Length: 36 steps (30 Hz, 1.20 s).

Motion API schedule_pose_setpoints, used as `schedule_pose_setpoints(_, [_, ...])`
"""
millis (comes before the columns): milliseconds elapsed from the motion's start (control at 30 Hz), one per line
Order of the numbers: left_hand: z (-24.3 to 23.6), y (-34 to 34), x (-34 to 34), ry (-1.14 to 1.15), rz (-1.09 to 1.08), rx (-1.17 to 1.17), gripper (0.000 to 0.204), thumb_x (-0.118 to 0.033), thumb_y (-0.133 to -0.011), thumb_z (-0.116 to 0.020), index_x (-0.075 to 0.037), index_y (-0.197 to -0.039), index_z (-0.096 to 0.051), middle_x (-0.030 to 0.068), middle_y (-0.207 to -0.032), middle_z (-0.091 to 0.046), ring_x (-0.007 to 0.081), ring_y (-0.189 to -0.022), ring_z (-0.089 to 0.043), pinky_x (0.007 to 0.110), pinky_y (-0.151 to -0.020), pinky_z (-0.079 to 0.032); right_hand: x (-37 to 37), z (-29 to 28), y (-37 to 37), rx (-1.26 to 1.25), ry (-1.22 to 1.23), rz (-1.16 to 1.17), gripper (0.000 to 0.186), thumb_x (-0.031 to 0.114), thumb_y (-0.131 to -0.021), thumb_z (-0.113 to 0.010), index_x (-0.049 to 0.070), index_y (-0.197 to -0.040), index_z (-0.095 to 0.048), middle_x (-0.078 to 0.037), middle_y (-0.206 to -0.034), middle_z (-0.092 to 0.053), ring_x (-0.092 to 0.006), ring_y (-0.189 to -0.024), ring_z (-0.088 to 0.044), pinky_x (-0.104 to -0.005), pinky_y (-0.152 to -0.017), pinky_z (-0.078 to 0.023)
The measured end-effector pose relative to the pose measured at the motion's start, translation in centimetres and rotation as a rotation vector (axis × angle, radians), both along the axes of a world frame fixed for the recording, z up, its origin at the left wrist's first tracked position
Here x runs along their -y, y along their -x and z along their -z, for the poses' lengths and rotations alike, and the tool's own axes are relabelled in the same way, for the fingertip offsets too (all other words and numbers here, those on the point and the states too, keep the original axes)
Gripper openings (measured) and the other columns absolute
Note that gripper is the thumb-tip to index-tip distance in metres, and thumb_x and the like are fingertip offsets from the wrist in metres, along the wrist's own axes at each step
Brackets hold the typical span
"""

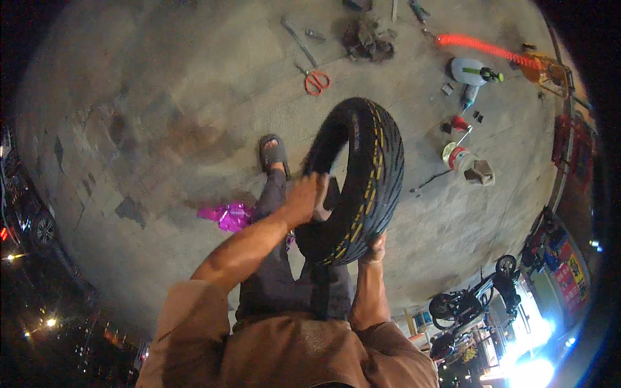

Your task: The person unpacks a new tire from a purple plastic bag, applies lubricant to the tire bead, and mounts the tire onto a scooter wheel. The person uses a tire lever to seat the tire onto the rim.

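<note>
A black motorcycle tire (385, 174) with yellow dashed lines along its tread is held up, tilted, in front of my legs. My left hand (313, 194) is closed over the tire's left sidewall, with its fingertips partly hidden at the opening. Low on the right side, my right hand (376, 248) grips the tread from beneath; most of its fingers are behind the tire. No wheel rim sits inside the tire. Beside my left leg lies a crumpled purple plastic wrapper (231, 216) on the ground.
Orange-handled scissors (317, 82), a long metal tool (299, 42) and a dark rag (369, 40) lie ahead. To the right are a red coiled hose (485, 45), a whitish container (467, 71) and a tape roll (455, 155). A motorcycle (462, 307) stands at lower right.
</note>
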State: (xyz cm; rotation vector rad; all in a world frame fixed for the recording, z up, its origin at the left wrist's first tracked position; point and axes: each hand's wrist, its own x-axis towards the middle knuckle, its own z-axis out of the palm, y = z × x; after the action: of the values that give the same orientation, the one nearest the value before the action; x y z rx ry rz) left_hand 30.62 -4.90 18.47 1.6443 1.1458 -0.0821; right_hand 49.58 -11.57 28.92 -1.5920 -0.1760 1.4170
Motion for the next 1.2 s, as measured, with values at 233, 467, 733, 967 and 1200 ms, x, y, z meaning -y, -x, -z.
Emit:
schedule_pose_setpoints(233, [-6.8, -5.8, -3.1, 0.771, -0.527, 0.755, 0.065, -0.048, -0.085, -0.059, -0.005, -0.132, -0.046, 0.0162, -0.12, -0.056, 0.0262, -0.111, -0.055, 0.039, -0.097, -0.04, -2.3, -5.3, -2.9, -0.078, -0.032, -0.056, 0.117, 0.065, -0.051, -0.082, -0.004, -0.135, -0.038, -0.014, -0.126, -0.053, -0.027, -0.115, -0.053, -0.0397, -0.097, -0.042])
schedule_pose_setpoints(467, [-22.2, -10.2, -5.6, 0.66, -0.804, 0.82, 0.066, -0.035, -0.071, -0.081, 0.002, -0.116, -0.05, 0.0113, -0.109, -0.062, 0.02, -0.097, -0.06, 0.034, -0.087, -0.048, 2.2, -7.9, -6.4, -0.371, -0.175, 0.138, 0.082, 0.053, -0.081, -0.06, -0.004, -0.136, -0.038, -0.018, -0.133, -0.048, -0.0333, -0.12, -0.049, -0.045, -0.102, -0.041])
schedule_pose_setpoints(733, [-31.1, -10.4, -1.8, 0.184, -0.361, 0.429, 0.082, -0.029, -0.056, -0.088, 0.003, -0.118, -0.044, 0.0193, -0.101, -0.062, 0.0318, -0.098, -0.061, 0.039, -0.089, -0.046, -2.4, -10.2, -7.3, -0.278, -0.216, -0.429, 0.07, 0.041, -0.085, -0.055, -0.001, -0.138, -0.037, -0.018, -0.136, -0.046, -0.033, -0.123, -0.047, -0.0424, -0.105, -0.037])
schedule_pose_setpoints(967, [-36.7, -8.3, -3.5, -0.02, 0.047, 0.264, 0.087, -0.035, -0.056, -0.086, 0.006, -0.119, -0.042, 0.0259, -0.099, -0.063, 0.0415, -0.092, -0.063, 0.044, -0.081, -0.049, -9.3, -11.5, -4.4, -0.066, -0.797, -1.496, 0.07, 0.032, -0.083, -0.058, 0.002, -0.14, -0.033, -0.017, -0.139, -0.043, -0.0325, -0.125, -0.044, -0.04, -0.107, -0.033])
schedule_pose_setpoints(1200, [-38.7, -7.8, -2.3, -0.023, 0.119, 0.28, 0.081, -0.033, -0.054, -0.086, 0.003, -0.116, -0.047, 0.0268, -0.101, -0.058, 0.0419, -0.1, -0.057, 0.044, -0.089, -0.044, -7.4, -9.6, 3.9, 0.26, -0.778, -1.199, 0.056, 0.019, -0.081, -0.054, 0.002, -0.133, -0.043, -0.022, -0.131, -0.048, -0.0299, -0.123, -0.046, -0.0351, -0.108, -0.03])
